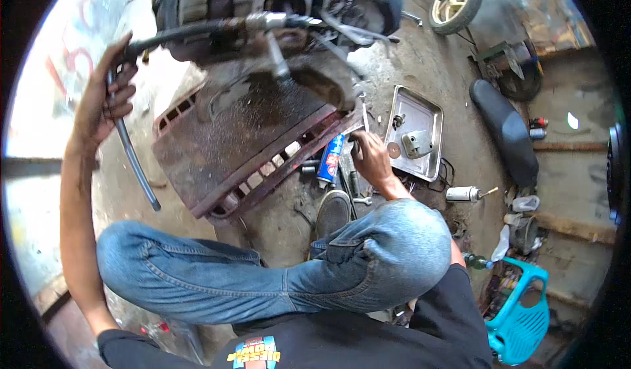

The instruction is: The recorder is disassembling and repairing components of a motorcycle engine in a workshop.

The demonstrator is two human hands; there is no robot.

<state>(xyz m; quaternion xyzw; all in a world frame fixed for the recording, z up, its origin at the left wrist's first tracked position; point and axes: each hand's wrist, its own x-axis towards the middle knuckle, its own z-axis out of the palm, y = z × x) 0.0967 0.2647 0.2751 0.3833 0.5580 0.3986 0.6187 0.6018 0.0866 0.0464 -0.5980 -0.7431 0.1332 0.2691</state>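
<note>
On the left, my raised left hand [113, 93] is closed at the end of a long dark bar [190, 32] with a silver section, which reaches across to the engine [296, 4]. A bent grey tube [137, 165] hangs down beside its curled fingers. The engine stands at the far side, partly blurred, behind a wet, oily metal sheet [230, 132] on a dull red crate [273, 165]. My right hand [373, 162] is low by the crate's right end, its fingers closed around a small dark thing I cannot make out. Just left of it is a blue can [330, 159].
A metal tray [430, 109] with machine parts lies right of my right hand. Beyond are a white can [463, 194], a black motorcycle seat [503, 129], a wheel [455, 4] and a turquoise plastic chair [522, 310]. A wrench [362, 201] lies by my shoe [332, 212].
</note>
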